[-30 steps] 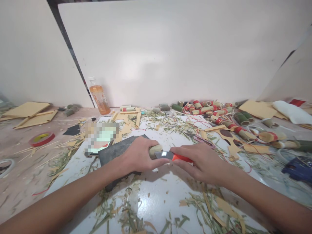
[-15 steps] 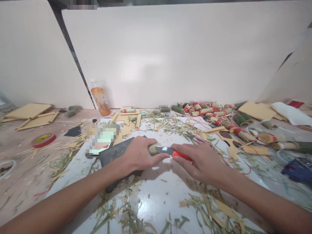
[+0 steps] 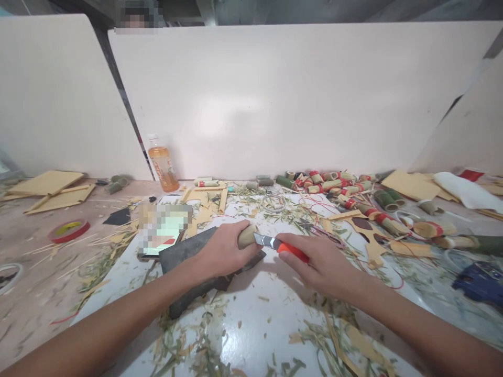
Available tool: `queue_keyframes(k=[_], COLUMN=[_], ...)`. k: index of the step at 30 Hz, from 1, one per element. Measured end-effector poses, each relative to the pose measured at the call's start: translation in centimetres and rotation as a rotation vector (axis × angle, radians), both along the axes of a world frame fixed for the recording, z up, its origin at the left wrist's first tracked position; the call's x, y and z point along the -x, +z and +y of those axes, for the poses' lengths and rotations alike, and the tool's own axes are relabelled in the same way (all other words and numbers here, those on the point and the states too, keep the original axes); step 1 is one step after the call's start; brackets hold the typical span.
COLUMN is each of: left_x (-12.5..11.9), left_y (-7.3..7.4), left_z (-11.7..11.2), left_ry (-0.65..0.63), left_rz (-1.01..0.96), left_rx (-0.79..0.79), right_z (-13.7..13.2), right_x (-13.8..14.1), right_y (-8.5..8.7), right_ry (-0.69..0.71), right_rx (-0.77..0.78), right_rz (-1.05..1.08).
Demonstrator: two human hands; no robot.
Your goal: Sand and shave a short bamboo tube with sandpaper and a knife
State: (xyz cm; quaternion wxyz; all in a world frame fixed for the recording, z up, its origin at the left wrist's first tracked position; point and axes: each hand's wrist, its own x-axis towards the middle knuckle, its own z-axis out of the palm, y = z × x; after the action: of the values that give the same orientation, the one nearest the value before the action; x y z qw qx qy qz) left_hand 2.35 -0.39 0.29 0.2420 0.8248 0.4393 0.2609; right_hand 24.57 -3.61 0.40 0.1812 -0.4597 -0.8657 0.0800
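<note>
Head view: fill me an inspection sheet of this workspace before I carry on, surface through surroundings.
Surface: white board on a table, strewn with shavings.
Job's things: bamboo piece; knife, its blade tip at the bamboo's right end, contact unclear.
Clutter: dark sheet partly under the left arm; phone; tape roll; more bamboo tubes.
Hands: left hand grips the bamboo piece; right hand grips the knife's red handle.
Cables: nothing seen for certain; thin red strings lie about.
Surroundings: white panel behind, bottle before it.

Wht panels [image 3: 314, 94] at bk of pinkish tabletop [image 3: 31, 222], glare [image 3: 220, 115] mid-panel
</note>
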Motion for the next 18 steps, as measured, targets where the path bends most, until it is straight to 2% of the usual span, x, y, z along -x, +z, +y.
queue_keyframes(k=[11,18], left_x=[-0.04,-0.10], left_y=[-0.27,-0.14], left_z=[0.10,-0.22], left_ry=[-0.118,-0.096], left_rz=[-0.084,-0.001], left_rx=[0.153,0.092], right_z=[-0.56,-0.51], right_x=[0.07,0.22], right_y=[0.52,0.13], right_ry=[0.071,0.079], right_rx=[-0.014,0.014], right_rz=[-0.030,-0.056])
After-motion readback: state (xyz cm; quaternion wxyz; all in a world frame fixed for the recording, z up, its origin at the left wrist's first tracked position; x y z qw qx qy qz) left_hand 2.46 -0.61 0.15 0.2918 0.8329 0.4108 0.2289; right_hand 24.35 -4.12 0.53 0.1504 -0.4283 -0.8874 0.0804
